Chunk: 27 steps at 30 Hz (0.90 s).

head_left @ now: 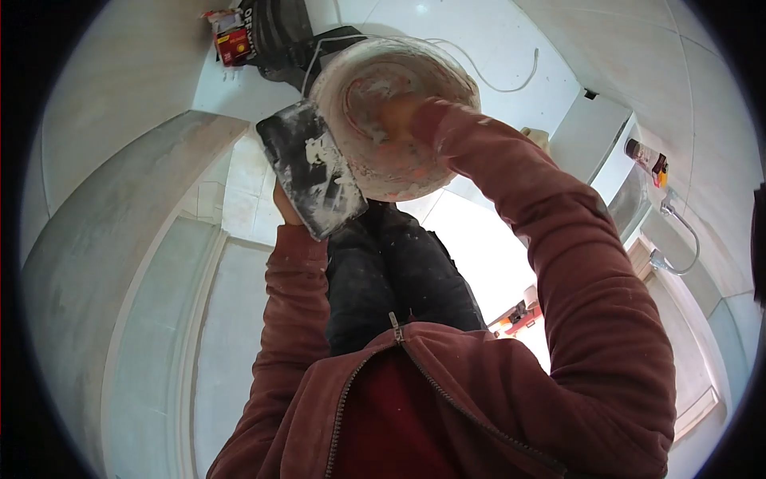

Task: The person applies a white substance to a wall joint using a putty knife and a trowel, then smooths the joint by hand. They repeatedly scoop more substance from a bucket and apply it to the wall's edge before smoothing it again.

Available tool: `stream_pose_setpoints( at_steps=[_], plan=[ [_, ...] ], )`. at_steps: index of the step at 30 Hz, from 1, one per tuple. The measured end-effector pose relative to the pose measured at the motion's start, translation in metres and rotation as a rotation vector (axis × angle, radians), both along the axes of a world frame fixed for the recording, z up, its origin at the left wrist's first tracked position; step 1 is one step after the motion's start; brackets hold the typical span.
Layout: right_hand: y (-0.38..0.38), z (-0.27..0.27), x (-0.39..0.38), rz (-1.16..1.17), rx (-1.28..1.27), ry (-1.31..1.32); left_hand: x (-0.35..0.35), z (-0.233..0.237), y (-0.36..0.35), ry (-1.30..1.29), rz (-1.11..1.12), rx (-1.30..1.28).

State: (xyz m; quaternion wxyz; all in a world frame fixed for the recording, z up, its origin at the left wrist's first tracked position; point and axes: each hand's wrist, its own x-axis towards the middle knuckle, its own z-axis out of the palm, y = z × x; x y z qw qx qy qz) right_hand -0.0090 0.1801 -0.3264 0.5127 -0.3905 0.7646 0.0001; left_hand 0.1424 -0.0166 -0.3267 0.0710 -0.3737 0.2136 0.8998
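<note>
A black rectangular float (pixel 313 169), smeared with white paste, is in my left hand (pixel 286 206), which shows only partly behind its left edge. The float is tilted and sits beside the lower left rim of a large round bucket (pixel 463 76). Whitish paste coats the inside of the bucket. Down inside it is my right hand (pixel 401 118), blurred and dim, with its fingers and anything in them too unclear to make out. The right sleeve crosses the bucket's rim.
A dark bag (pixel 279 32) and a red box (pixel 233 48) lie at the upper left. A white cable (pixel 515 89) curves over the floor behind the bucket. A bottle (pixel 645 153) stands on a ledge at the right, near a metal shower hose (pixel 692 239).
</note>
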Motion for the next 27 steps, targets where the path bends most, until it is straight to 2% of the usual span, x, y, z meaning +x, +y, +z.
stream_pose_setpoints(
  at_steps=[1,2,3,5,6,8,9,11,15,17,18,20,21,22,24,26,27],
  plan=[
    [-0.001,0.017,-0.007,-0.153,0.04,0.114,-0.008,0.008,0.002,0.012,-0.072,-0.063],
    [-0.003,0.026,-0.013,-0.303,0.078,0.23,-0.011,0.019,0.009,0.04,0.02,0.196],
    [-0.004,0.022,-0.014,-0.291,0.074,0.225,-0.011,0.016,0.01,0.073,0.02,0.231],
    [-0.005,0.007,-0.019,-0.416,0.137,0.429,-0.008,0.011,0.014,0.152,0.046,0.382],
    [-0.004,-0.008,-0.01,-0.411,0.136,0.427,-0.012,0.022,0.023,0.131,0.141,0.479],
    [-0.002,-0.042,0.01,-0.642,0.177,0.611,-0.012,0.022,0.032,0.151,0.204,0.439],
    [-0.004,-0.038,0.01,-0.632,0.174,0.611,-0.01,0.018,0.035,0.153,0.214,0.439],
    [-0.005,-0.032,0.013,-0.727,0.318,0.389,-0.007,0.01,0.04,0.212,0.222,0.437],
    [-0.002,-0.041,0.014,-0.774,0.421,0.192,-0.012,0.012,0.042,0.17,0.246,0.422],
    [0.003,-0.05,0.016,-0.92,0.346,-0.006,-0.033,0.025,0.031,-0.568,0.332,0.346],
    [0.008,-0.07,0.021,-0.923,0.354,-0.004,-0.024,0.014,0.033,-0.571,0.328,0.352],
    [0.024,-0.127,0.036,-0.945,0.404,0.02,0.01,-0.02,0.043,0.05,0.234,0.215],
    [0.026,-0.139,0.037,-0.952,0.408,0.022,0.017,-0.027,0.04,0.107,0.123,-0.019],
    [0.027,-0.148,0.037,-0.967,0.397,0.003,0.015,-0.021,0.037,0.11,0.116,-0.015],
    [0.027,-0.163,0.04,-0.993,0.376,-0.042,0.014,-0.01,0.029,-0.087,0.15,0.177],
    [0.025,-0.173,0.045,-1.02,0.351,-0.092,0.023,-0.021,0.028,-0.095,0.144,0.164],
    [0.017,-0.161,0.042,-1.027,0.352,-0.097,0.026,-0.026,0.03,-0.086,0.16,0.197]
  ],
)
